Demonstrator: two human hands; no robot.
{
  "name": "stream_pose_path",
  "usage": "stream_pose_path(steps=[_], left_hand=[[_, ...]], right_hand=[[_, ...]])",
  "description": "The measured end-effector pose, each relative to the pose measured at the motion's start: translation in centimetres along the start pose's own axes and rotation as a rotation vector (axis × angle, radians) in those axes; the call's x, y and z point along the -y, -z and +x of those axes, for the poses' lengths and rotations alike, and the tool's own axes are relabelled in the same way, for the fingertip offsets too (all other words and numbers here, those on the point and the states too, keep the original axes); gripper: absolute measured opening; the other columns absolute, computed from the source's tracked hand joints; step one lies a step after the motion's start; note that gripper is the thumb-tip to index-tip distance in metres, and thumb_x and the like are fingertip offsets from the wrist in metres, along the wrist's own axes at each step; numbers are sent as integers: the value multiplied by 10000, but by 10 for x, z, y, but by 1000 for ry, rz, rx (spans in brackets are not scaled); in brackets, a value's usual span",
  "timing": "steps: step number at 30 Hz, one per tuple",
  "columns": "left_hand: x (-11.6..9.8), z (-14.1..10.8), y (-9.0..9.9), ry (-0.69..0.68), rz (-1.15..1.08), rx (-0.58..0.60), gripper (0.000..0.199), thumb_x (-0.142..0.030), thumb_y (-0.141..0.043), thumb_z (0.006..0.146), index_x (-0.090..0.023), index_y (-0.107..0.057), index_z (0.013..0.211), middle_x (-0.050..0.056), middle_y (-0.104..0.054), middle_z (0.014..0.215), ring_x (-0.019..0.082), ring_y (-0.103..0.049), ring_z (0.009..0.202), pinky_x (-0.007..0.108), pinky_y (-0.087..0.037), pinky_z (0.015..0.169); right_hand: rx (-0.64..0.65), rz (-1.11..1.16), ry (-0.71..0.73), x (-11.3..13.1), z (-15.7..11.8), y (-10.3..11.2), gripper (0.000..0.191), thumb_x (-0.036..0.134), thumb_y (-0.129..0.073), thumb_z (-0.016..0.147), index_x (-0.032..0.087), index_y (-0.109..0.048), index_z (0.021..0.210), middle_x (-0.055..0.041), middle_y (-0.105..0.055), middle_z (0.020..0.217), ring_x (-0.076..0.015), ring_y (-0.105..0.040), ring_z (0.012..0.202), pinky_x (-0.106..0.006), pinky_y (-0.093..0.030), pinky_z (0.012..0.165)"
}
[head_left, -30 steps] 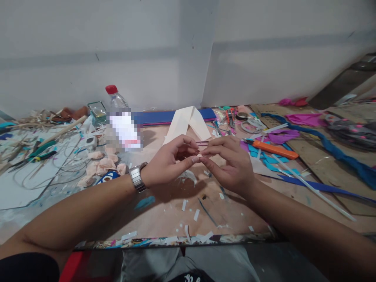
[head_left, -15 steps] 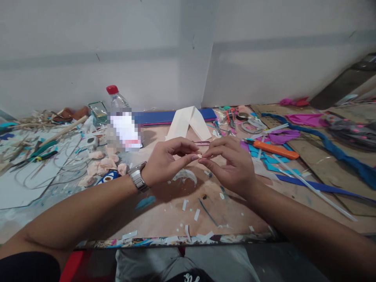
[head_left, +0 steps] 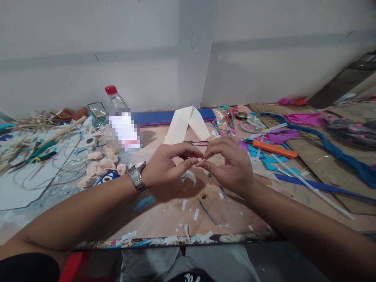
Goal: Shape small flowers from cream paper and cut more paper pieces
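My left hand (head_left: 172,164), with a metal watch (head_left: 137,177) on its wrist, meets my right hand (head_left: 230,164) over the middle of the table. Thumb and fingers of both hands are pinched together around a tiny pale piece (head_left: 201,159), mostly hidden by the fingertips. Just behind the fingers lie tweezers (head_left: 199,143) and a folded cream strip (head_left: 179,124). A curled whitish scrap (head_left: 188,178) rests on the table under the hands.
At the left are pliers (head_left: 41,154), peach crumpled pieces (head_left: 102,167) and a red-capped bottle (head_left: 117,101). An orange cutter (head_left: 274,149) and blue strip (head_left: 323,186) lie right. Scraps line the front edge (head_left: 164,241).
My fingertips have shifted slightly around the small piece, which shows less now. The right thumb has moved a little left. The view has shifted slightly.
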State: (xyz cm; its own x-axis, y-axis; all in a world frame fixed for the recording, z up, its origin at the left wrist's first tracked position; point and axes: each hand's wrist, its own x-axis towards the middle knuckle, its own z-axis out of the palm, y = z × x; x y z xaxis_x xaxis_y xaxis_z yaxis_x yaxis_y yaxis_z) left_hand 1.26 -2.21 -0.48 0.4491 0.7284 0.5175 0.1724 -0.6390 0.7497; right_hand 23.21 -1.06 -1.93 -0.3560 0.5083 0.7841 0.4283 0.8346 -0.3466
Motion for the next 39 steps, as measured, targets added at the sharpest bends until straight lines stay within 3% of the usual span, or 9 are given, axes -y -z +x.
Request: stream_pose_path(steps=[5, 10, 15, 20, 30, 39], left_hand=[[4, 1, 1, 81, -157, 48, 175, -304, -768, 923, -168, -763, 1032, 86, -815, 1005, 157, -773, 888, 265, -640, 817], [5, 2, 0, 107, -210, 4, 148, -289, -762, 934, -157, -750, 999, 81, -808, 964, 146, -771, 867, 249, -635, 796], [7, 4, 0, 116, -280, -72, 174, -301, -798, 903, -149, -743, 966, 79, -808, 930, 146, -772, 819, 233, -633, 733], [5, 4, 0, 120, -223, -71, 158, -310, -807, 894, -162, -774, 941, 69, -818, 907, 146, -770, 805, 237, -635, 726], [3, 2, 0, 122, -258, -54, 187, -239, -820, 876, -164, -771, 1040, 81, -830, 1043, 167, -803, 926, 269, -671, 852], [6, 0, -4, 152, -329, -27, 300, -269, -765, 935, -155, -715, 1208, 147, -751, 1315, 228, -785, 1096, 307, -674, 906]], right_hand=[[1, 20, 28, 0, 0, -1, 223, 347, -837, 880, 244, -640, 887, -4, -712, 867, -202, -684, 846, -395, -447, 852], [17, 48, 4, -1, 0, -2, 239, 403, -829, 882, 244, -651, 891, -5, -720, 853, -206, -688, 841, -393, -456, 834], [33, 70, -6, 2, 2, 1, 94, 296, -758, 934, 254, -677, 954, -17, -747, 879, -212, -703, 848, -409, -476, 824], [13, 43, 12, 3, 2, 2, 93, 256, -765, 922, 255, -672, 927, -15, -737, 862, -215, -702, 850, -417, -478, 823], [-40, 45, 16, 4, 3, 1, 98, 229, -778, 904, 254, -684, 922, -12, -747, 843, -215, -703, 820, -427, -485, 828], [-58, 40, 7, 3, 2, -1, 86, 261, -783, 905, 259, -697, 903, -21, -759, 869, -226, -719, 861, -419, -513, 809]])
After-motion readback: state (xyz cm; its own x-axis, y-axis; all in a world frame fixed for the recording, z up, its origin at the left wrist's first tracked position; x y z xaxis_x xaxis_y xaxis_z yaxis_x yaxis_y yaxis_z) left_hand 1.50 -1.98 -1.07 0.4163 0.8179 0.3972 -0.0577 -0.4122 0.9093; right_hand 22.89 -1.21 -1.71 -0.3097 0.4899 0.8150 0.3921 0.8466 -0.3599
